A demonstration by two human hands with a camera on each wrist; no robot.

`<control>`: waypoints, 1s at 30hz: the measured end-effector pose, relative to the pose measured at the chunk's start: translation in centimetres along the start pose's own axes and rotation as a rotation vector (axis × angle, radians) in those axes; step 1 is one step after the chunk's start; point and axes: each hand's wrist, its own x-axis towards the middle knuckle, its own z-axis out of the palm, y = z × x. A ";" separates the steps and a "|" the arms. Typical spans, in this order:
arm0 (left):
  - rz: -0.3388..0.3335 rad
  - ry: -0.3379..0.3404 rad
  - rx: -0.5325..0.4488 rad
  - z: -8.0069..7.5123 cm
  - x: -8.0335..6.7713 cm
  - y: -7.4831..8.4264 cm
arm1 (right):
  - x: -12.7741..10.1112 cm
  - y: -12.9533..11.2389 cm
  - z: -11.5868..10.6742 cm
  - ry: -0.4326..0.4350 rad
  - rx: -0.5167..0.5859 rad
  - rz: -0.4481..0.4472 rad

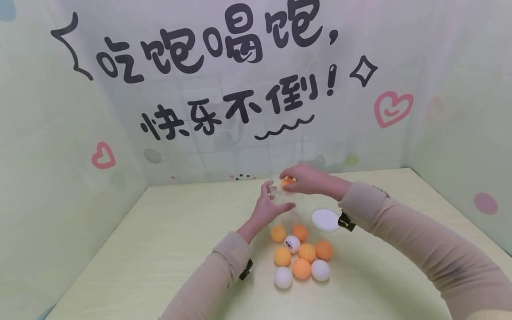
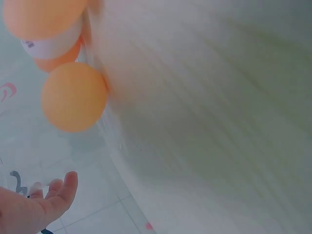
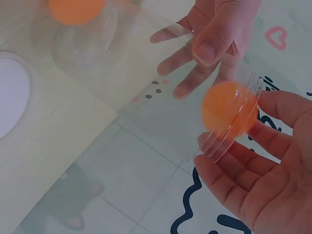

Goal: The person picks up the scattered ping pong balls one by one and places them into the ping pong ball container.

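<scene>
A clear plastic jar (image 3: 146, 97) stands on the table behind several orange and white ping-pong balls (image 1: 302, 268). Around its upper side curls my left hand (image 1: 266, 211), thumb in front; its fingers show through the clear wall in the right wrist view. My right hand (image 1: 308, 178) is at the jar's mouth, holding an orange ping-pong ball (image 3: 229, 109) with fingers and thumb. That ball sits within the threaded rim (image 3: 243, 117), slightly blurred. In the left wrist view, the left hand (image 2: 36, 209) shows only partly, past an orange ball (image 2: 74, 97).
A white round lid (image 1: 326, 220) lies flat on the pale wooden table (image 1: 160, 249), right of the jar. Printed cloth (image 1: 224, 160) with black writing hangs behind the table, with more cloth at both sides.
</scene>
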 end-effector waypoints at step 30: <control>-0.014 0.014 -0.003 0.0 0.0 -0.1 | -10.8 2.2 6.9 -0.122 0.310 0.051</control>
